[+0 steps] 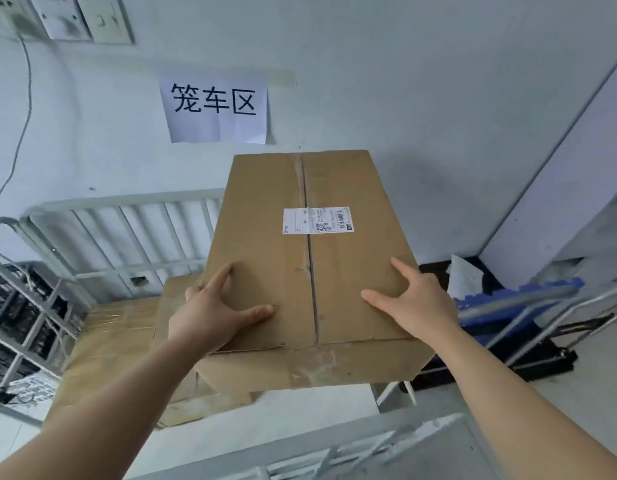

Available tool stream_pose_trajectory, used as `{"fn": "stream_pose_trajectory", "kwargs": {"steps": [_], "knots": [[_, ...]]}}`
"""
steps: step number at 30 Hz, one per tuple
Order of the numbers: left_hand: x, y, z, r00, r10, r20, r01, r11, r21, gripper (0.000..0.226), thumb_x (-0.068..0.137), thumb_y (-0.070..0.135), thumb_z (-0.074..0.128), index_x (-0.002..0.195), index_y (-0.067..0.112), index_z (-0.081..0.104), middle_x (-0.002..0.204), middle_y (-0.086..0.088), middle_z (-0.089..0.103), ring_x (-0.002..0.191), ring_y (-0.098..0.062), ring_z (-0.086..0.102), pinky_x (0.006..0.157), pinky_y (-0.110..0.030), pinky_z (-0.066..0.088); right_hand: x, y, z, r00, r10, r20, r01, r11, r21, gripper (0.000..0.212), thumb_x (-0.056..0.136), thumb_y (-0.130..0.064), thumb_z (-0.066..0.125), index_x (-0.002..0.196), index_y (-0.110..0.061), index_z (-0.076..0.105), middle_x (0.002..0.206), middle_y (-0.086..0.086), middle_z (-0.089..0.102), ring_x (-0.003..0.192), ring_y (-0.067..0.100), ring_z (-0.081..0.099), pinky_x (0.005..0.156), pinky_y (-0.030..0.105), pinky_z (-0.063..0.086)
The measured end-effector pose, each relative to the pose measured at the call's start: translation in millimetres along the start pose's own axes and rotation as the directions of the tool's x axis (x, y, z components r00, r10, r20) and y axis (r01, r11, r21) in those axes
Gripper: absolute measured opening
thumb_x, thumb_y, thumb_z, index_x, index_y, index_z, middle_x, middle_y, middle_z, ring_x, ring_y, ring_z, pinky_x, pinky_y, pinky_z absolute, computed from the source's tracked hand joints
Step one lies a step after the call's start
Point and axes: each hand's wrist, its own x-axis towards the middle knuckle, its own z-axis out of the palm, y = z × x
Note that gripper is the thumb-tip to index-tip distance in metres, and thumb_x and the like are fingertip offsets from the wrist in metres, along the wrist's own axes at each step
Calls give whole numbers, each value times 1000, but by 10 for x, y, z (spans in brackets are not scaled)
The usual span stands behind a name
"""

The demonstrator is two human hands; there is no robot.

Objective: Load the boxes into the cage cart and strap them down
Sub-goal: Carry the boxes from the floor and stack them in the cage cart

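Observation:
A large brown cardboard box (310,258) with a white shipping label on top fills the middle of the view, above the white cage cart (127,216). My left hand (213,313) lies on its top near the left edge, thumb spread, fingers wrapping over the side. My right hand (414,299) rests flat on the top near the right edge, fingers straight. Under it, lower brown boxes (120,341) lie inside the cart, partly hidden.
The cart's white barred back wall stands against a pale wall with a paper sign (215,109). A grey wire rack (19,306) stands at the left. A blue crate (508,303) and black platform trolley (542,355) sit at the right. A white rail (334,452) crosses the foreground.

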Motion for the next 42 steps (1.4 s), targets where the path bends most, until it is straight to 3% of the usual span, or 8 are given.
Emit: {"fn": "stream_pose_trajectory", "kwargs": {"steps": [4, 11, 17, 22, 29, 32, 37, 42], "knots": [[599, -89, 149, 997, -62, 54, 60, 998, 37, 111, 45, 86, 65, 141, 56, 18, 144, -1, 34, 111, -22, 57, 72, -31, 48, 614, -65, 339, 997, 39, 69, -38, 999, -22, 95, 62, -78, 60, 145, -46, 27, 139, 0, 43, 118, 22, 52, 90, 37, 42], [1450, -253, 752, 976, -163, 146, 156, 986, 57, 109, 45, 84, 67, 139, 58, 19, 133, -3, 41, 104, -24, 58, 80, -33, 50, 1527, 163, 934, 976, 122, 182, -108, 991, -85, 92, 65, -77, 59, 145, -45, 26, 133, 3, 43, 110, 24, 54, 93, 41, 46], [2035, -472, 1601, 943, -251, 216, 249, 968, 39, 110, 45, 83, 69, 140, 58, 18, 132, -4, 40, 99, -22, 54, 71, -31, 45, 2302, 635, 1566, 954, 155, 255, -119, 981, -151, 92, 66, -78, 58, 145, -45, 25, 136, 4, 42, 114, 25, 54, 91, 40, 46], [2433, -740, 2381, 904, -334, 269, 328, 942, 68, 111, 42, 85, 68, 138, 59, 19, 134, -1, 41, 101, -23, 58, 85, -37, 52, 2816, 1114, 2171, 931, 188, 314, -121, 968, -220, 90, 67, -78, 57, 145, -45, 25, 137, 5, 43, 113, 26, 54, 86, 38, 46], [2797, -1207, 3334, 845, -437, 309, 434, 897, 80, 117, 31, 91, 63, 135, 63, 17, 130, -2, 40, 103, -26, 55, 88, -43, 51, 3338, 1733, 3003, 902, 211, 376, -119, 960, -254, 89, 67, -77, 58, 144, -47, 27, 136, 2, 43, 111, 26, 56, 83, 37, 49], [2921, -1409, 3657, 837, -452, 307, 450, 889, 83, 115, 36, 88, 66, 137, 62, 17, 133, -4, 37, 105, -29, 55, 86, -41, 52, 3496, 1960, 3363, 895, 210, 393, -111, 959, -260, 90, 67, -78, 58, 145, -46, 25, 136, 1, 43, 110, 25, 56, 78, 34, 48], [3105, -1643, 4122, 845, -443, 298, 423, 896, 133, 110, 49, 83, 66, 141, 58, 11, 132, -3, 36, 89, -19, 49, 80, -35, 52, 3702, 2315, 3869, 891, 208, 403, -109, 961, -253, 96, 64, -80, 56, 146, -46, 21, 137, 3, 42, 115, 27, 53, 94, 46, 47], [3243, -1919, 4457, 864, -423, 272, 395, 906, 154, 113, 52, 79, 69, 142, 58, 4, 138, -4, 30, 86, -15, 44, 67, -29, 48, 3736, 2558, 4318, 887, 199, 418, -112, 968, -223, 100, 67, -78, 58, 149, -45, 12, 140, 8, 36, 112, 28, 55, 87, 41, 49]]}}
